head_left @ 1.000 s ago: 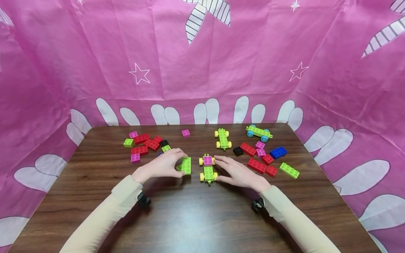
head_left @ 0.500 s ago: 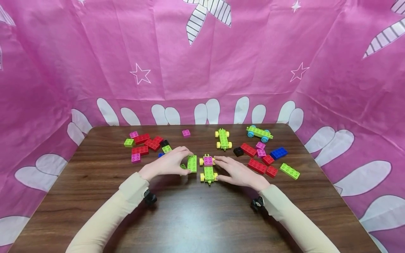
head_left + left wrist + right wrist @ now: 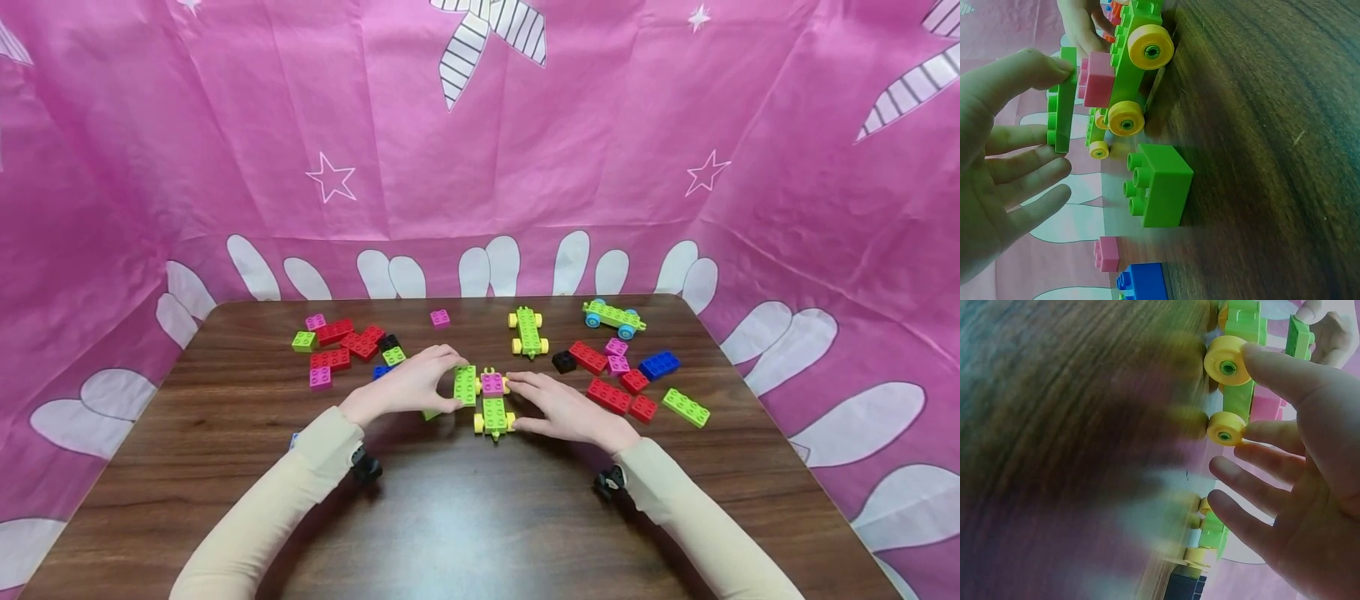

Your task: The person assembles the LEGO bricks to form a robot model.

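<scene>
My left hand pinches a thin lime-green toy plate by its two ends, thumb at one and fingers at the other. In the left wrist view the studded plate is raised off the table, beside a pink brick. That pink brick sits on the front half of a green wheeled car base with yellow wheels. On the base's right side, my right hand touches one wheel with the thumb and the other with fairly straight fingers. Below the left hand stands a thicker green brick on the table.
Behind are a yellow-wheeled green base and a blue-wheeled one. Red bricks lie at left among other colours. At right are a blue brick, a long green brick and a black brick. A pink curtain surrounds the table.
My left hand has carried the green plate to the right, up close to the car base. The right hand and the car base have stayed in place.
</scene>
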Tool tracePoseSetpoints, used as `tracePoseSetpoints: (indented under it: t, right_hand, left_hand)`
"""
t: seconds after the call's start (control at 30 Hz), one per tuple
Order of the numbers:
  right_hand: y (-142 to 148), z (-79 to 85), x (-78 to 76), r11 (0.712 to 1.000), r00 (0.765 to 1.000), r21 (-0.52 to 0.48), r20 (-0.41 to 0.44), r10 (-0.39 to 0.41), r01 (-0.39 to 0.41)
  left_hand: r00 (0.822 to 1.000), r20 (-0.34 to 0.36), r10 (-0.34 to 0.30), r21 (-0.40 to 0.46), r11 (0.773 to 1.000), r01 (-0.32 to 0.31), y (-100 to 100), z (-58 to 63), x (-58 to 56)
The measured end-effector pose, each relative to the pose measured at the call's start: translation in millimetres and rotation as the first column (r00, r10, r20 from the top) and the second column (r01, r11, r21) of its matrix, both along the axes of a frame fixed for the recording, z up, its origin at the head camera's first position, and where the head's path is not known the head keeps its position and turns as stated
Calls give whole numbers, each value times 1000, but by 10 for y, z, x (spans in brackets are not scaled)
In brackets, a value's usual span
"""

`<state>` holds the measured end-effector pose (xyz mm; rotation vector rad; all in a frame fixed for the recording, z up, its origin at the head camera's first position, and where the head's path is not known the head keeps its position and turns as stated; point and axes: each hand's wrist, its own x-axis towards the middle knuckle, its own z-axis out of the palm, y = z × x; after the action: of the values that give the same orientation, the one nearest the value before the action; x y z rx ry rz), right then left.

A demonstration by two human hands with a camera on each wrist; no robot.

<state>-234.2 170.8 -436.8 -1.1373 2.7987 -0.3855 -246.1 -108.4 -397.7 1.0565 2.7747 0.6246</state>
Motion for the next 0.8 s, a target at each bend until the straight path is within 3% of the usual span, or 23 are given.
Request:
tracePoseSetpoints:
  t: [0.4,0.8]
  right_hand:
    - [10,-5,20,999,999,-37,41,-17,18]
    - [9,-12,6,999,1000,-42,20,-6,7]
  left_hand:
    - [1000,9,-6,8,1000,6,72,-13,-25]
    - [1000,14,-15,18,1000,15,121,-42,-49]
